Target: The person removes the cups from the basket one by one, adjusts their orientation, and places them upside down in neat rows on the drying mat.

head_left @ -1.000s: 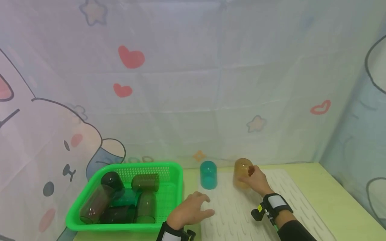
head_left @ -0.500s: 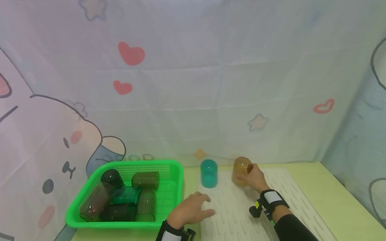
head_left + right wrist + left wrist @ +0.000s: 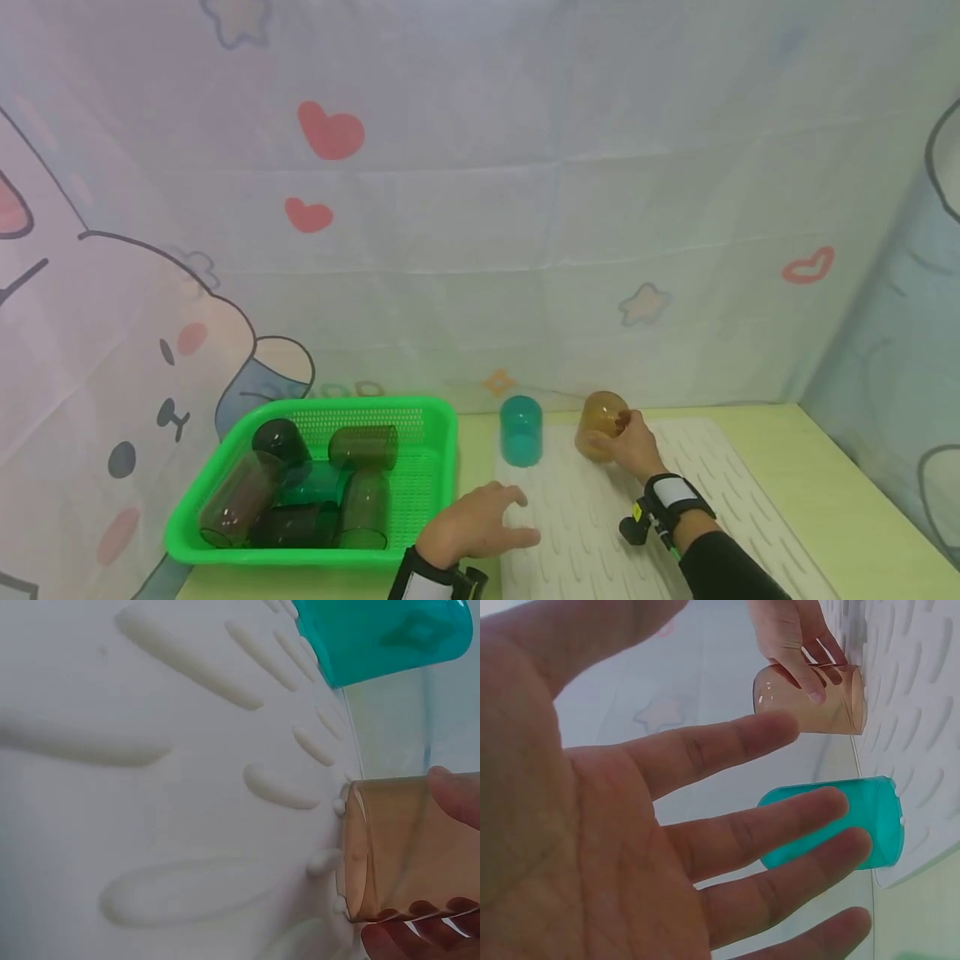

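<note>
A person's right hand (image 3: 632, 443) grips an amber see-through cup (image 3: 600, 425) at the far edge of a white ribbed mat (image 3: 600, 533). The cup is upside down, its open rim touching the mat, and it leans slightly to the left. The thumb and fingers curl around its wall; in the right wrist view a fingertip (image 3: 456, 796) presses on its side. Just to its left, apart from it, a teal cup (image 3: 521, 430) stands upside down on the far left corner of the mat.

The left hand (image 3: 474, 527) rests nearer the person, at the near left edge of the mat, fingers spread and relaxed, holding nothing. In the left wrist view its open palm (image 3: 592, 847) fills most of the frame, with both cups visible beyond the fingers.

To the left of the mat a bright green plastic basket (image 3: 427, 417) sits on the pale yellow-green table (image 3: 847, 508). Several dark see-through cups (image 3: 300, 500) lie jumbled on their sides in it, brownish, greenish and teal. The basket's right wall stands between those cups and the left hand.

Behind everything hangs a pale printed cloth backdrop (image 3: 525, 208) with red hearts, stars and a cartoon rabbit, close behind the two cups on the mat. A black sleeve and a wrist strap (image 3: 671, 500) show on the right arm.
</note>
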